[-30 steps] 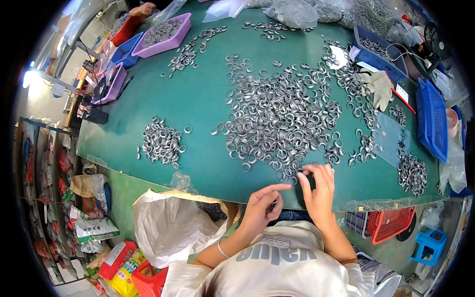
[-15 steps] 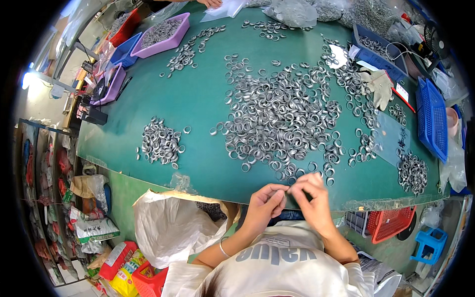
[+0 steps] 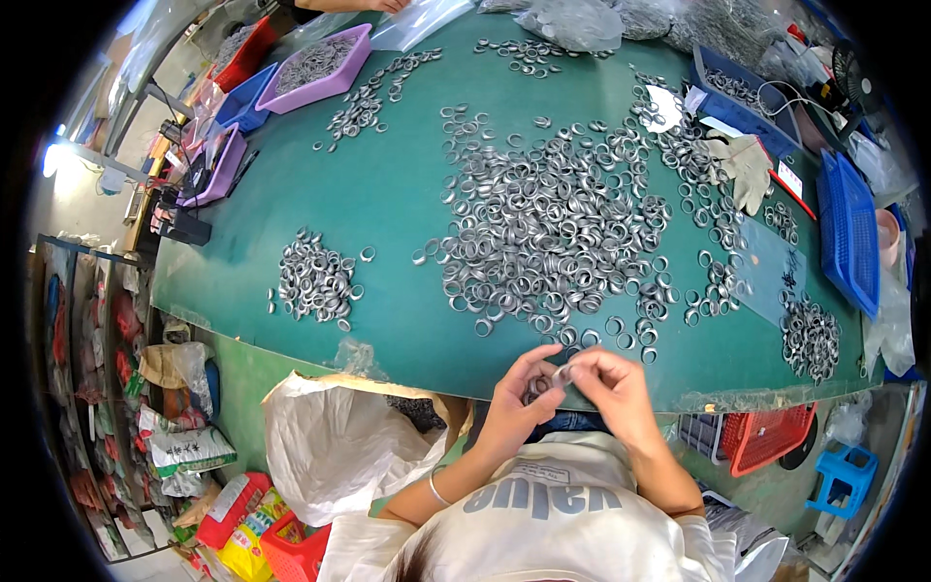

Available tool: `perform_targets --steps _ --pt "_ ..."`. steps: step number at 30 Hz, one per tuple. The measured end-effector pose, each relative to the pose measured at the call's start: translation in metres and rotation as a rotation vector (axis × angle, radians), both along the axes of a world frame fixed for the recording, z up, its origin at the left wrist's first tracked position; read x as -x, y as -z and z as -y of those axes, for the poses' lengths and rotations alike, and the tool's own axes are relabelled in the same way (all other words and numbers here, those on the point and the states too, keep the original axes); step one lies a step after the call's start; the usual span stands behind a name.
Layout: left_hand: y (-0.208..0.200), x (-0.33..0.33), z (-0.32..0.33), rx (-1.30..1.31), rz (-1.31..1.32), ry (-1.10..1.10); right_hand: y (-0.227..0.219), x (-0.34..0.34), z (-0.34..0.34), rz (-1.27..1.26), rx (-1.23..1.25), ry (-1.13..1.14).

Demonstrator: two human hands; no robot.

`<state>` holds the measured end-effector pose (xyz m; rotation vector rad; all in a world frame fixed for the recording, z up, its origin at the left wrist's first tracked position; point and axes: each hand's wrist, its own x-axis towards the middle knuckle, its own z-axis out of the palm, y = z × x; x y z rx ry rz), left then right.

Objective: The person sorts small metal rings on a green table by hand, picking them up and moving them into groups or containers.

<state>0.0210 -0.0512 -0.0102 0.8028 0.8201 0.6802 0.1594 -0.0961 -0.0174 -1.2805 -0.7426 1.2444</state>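
Observation:
Several grey metal rings (image 3: 535, 389) rest in the curled palm of my left hand (image 3: 520, 400), which is held at the near edge of the table. Close beside it, my right hand (image 3: 613, 386) pinches one metal ring (image 3: 562, 374) between thumb and fingertips, above the left fingers. Just beyond both hands spreads a large heap of loose metal rings (image 3: 553, 223). A smaller pile of rings (image 3: 315, 276) lies to the left, and another pile of rings (image 3: 811, 336) sits at the right edge.
The green tabletop (image 3: 233, 223) bears all the piles. Blue baskets (image 3: 846, 233) and a cloth glove (image 3: 745, 173) lie along the right side. A pink tray of rings (image 3: 320, 70) stands far left. A white sack (image 3: 325, 446) hangs open below the near edge. Another person's hand (image 3: 390, 5) shows at the top.
My left hand has opened a little, so the rings in its palm now show. A ring shows in my right fingertips. The other person's hand and clear bag have shifted left.

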Motion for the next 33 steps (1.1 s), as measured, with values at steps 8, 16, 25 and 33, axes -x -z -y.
perform_targets --steps 8,16,25,33 --pt "0.005 0.017 -0.011 0.294 0.267 0.121 -0.011 -0.008 -0.021 0.865 -0.267 0.165" --pt "0.005 0.008 -0.005 0.280 0.162 -0.043 0.003 -0.007 -0.020 0.907 -0.238 0.189" --pt "0.003 0.009 -0.005 0.179 0.098 0.080 -0.013 -0.002 0.001 0.652 -0.188 0.160" --pt "0.000 0.004 -0.004 0.221 0.091 -0.024 0.006 -0.007 0.001 1.292 -0.210 0.022"
